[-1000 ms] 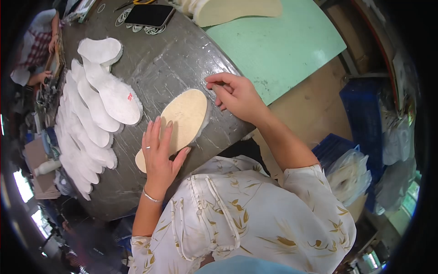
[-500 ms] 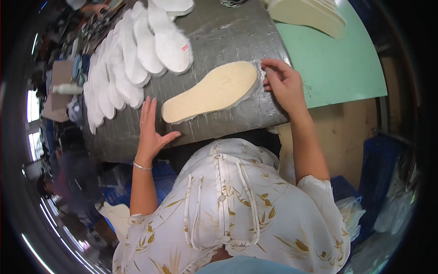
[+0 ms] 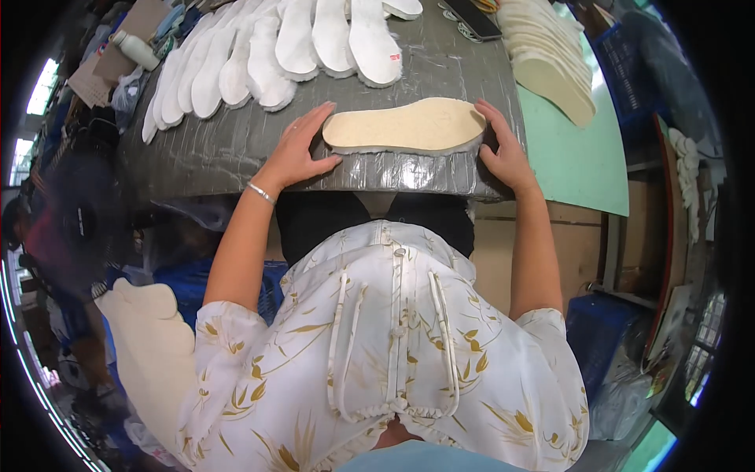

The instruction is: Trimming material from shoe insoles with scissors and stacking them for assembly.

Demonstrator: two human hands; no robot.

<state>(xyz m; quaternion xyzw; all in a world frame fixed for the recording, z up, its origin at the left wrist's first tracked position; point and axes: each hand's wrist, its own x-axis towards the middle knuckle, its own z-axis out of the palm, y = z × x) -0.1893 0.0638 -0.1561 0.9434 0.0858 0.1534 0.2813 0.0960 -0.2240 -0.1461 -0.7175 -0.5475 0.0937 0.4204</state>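
Note:
A cream insole (image 3: 405,126) with grey fluffy pile showing under its lower edge lies flat on the dark, plastic-covered table, running left to right before me. My left hand (image 3: 297,153) is open at its left end, thumb and fingers spread around that end. At the other end, my right hand (image 3: 507,153) has fingers and thumb apart, fingertips against the insole's tip. Neither hand lifts it. A row of white furry insoles (image 3: 271,63) overlaps beyond my left hand, and the one nearest the cream insole bears a small red mark (image 3: 395,57).
A stack of cream insoles (image 3: 550,71) rests on a pale green board (image 3: 578,161) at the right. A dark phone (image 3: 474,17) lies at the far edge. Blue crates (image 3: 602,330) stand below right, and cream sheet material (image 3: 149,338) hangs at my lower left.
The cream insole has turned from a slant to nearly level across the table. My left hand has come up beside its left end, and my right fingers now touch its right end.

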